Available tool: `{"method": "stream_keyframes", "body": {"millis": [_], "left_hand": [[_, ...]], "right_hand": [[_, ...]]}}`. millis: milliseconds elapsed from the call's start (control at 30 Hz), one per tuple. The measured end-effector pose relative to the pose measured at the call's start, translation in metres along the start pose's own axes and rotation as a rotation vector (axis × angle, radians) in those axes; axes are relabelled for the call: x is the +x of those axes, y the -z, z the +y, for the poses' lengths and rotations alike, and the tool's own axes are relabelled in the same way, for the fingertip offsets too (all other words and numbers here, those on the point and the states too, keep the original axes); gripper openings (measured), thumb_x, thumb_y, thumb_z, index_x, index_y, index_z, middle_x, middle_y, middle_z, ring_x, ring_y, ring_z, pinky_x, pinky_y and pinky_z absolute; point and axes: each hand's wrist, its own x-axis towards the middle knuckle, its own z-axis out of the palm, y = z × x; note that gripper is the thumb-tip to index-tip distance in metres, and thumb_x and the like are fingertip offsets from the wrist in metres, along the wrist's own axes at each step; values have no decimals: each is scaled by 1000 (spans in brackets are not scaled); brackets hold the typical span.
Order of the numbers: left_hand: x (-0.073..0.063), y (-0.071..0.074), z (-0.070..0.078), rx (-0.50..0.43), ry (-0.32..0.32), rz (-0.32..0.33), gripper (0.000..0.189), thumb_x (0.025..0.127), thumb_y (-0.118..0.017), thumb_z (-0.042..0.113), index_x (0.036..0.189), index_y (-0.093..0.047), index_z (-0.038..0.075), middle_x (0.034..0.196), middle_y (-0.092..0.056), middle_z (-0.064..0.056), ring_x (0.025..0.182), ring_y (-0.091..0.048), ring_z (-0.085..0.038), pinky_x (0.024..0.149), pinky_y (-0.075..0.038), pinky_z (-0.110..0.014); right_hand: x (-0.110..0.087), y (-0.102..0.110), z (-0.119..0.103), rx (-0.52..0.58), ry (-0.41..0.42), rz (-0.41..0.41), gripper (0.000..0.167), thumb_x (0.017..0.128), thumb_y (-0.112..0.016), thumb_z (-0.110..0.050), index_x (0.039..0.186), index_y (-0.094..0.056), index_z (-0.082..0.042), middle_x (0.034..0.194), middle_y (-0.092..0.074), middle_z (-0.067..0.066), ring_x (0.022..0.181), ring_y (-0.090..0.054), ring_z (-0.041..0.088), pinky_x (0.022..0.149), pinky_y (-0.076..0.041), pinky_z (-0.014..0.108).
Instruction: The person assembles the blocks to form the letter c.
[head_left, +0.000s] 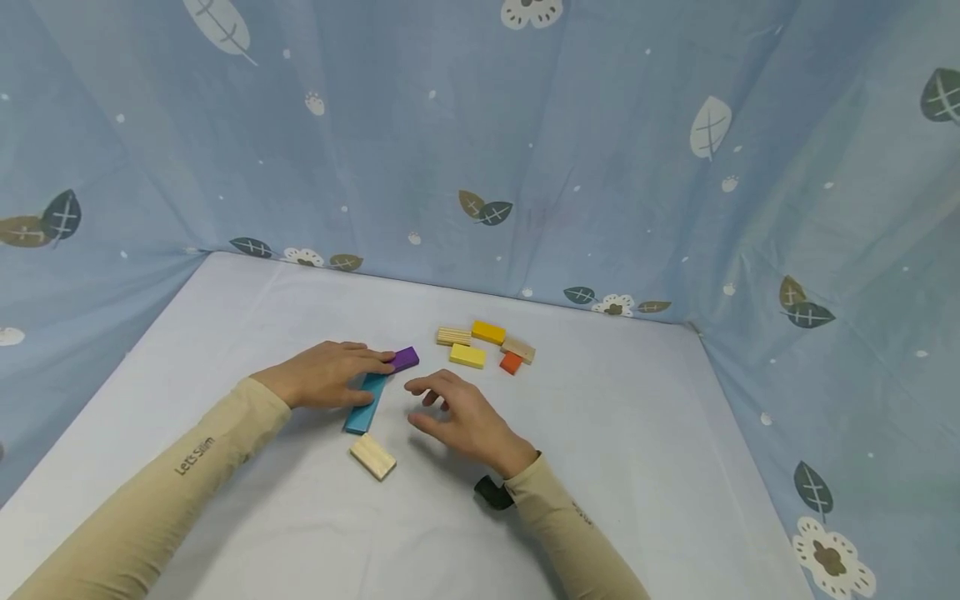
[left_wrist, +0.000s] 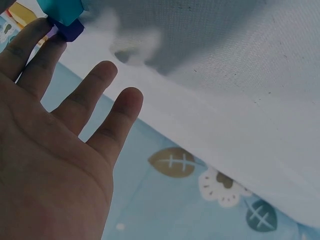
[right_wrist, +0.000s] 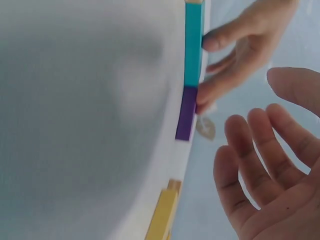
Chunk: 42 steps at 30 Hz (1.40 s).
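Observation:
My left hand (head_left: pixel 333 375) rests its fingertips on a purple block (head_left: pixel 405 360), while its thumb touches a long teal block (head_left: pixel 363 414). These two blocks lie end to end, meeting at an angle in the head view; in the right wrist view the purple block (right_wrist: pixel 186 117) adjoins the teal block (right_wrist: pixel 193 50). At the teal block's near end lies a plain wooden block (head_left: pixel 372 457). To the right, my right hand (head_left: pixel 468 421) hovers over the white table, fingers loosely bent and nothing held. A dark green curved block (head_left: pixel 493 493) sits beside the right wrist, partly covered by the sleeve.
Farther back is a loose group: a striped wooden block (head_left: pixel 453 337), an orange-yellow block (head_left: pixel 489 332), a yellow block (head_left: pixel 467 356), a pale wooden block (head_left: pixel 519 349) and a red-orange block (head_left: pixel 511 362). A blue patterned curtain (head_left: pixel 420 150) borders the white table (head_left: pixel 615 467).

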Motion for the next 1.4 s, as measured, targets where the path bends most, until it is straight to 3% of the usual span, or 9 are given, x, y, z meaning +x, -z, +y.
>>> {"method": "stream_keyframes", "body": {"millis": [233, 433, 733, 1100, 1233, 1400], "left_hand": [[1, 1, 0, 3, 10, -9, 54, 95, -71, 33, 143, -59, 11, 154, -48, -7, 137, -44, -47, 110, -36, -64], [1, 1, 2, -8, 16, -21, 54, 96, -70, 34, 144, -58, 12, 156, -47, -5, 138, -43, -46, 111, -35, -63], [-2, 1, 3, 3, -2, -11, 53, 96, -70, 31, 144, -58, 11, 155, -47, -5, 137, -45, -44, 110, -37, -63], [-2, 2, 3, 0, -2, -7, 53, 96, -70, 32, 143, -59, 12, 155, -48, -6, 137, -45, -44, 108, -38, -63], [-2, 2, 3, -4, -3, -8, 53, 96, -70, 31, 144, -59, 11, 155, -48, -6, 137, -45, -44, 109, -38, -63], [-3, 4, 5, -14, 0, -15, 53, 96, -71, 32, 144, -59, 11, 155, -47, -7, 138, -44, -45, 110, -36, -63]], "right_hand": [[-7, 19, 13, -20, 10, 160, 40, 97, -72, -21, 134, -61, -14, 123, -64, -2, 104, -64, 14, 83, -58, 33], [-9, 30, 25, -13, -20, 210, 42, 94, -75, -16, 134, -62, -10, 123, -65, 6, 108, -63, 21, 87, -58, 36], [-6, 41, 40, -135, -84, 288, 51, 94, -74, -17, 142, -56, -12, 136, -58, 4, 120, -58, 24, 98, -53, 45], [7, 49, 50, -220, -202, 187, 56, 95, -74, -20, 146, -53, -16, 144, -53, 7, 134, -51, 23, 110, -44, 39], [14, 51, 56, -249, -230, 134, 57, 94, -74, -19, 147, -52, -16, 145, -52, 7, 133, -51, 23, 109, -45, 38], [23, 50, 63, -267, -206, 86, 50, 94, -74, -14, 141, -58, -11, 139, -56, 9, 125, -58, 23, 102, -50, 34]]}}
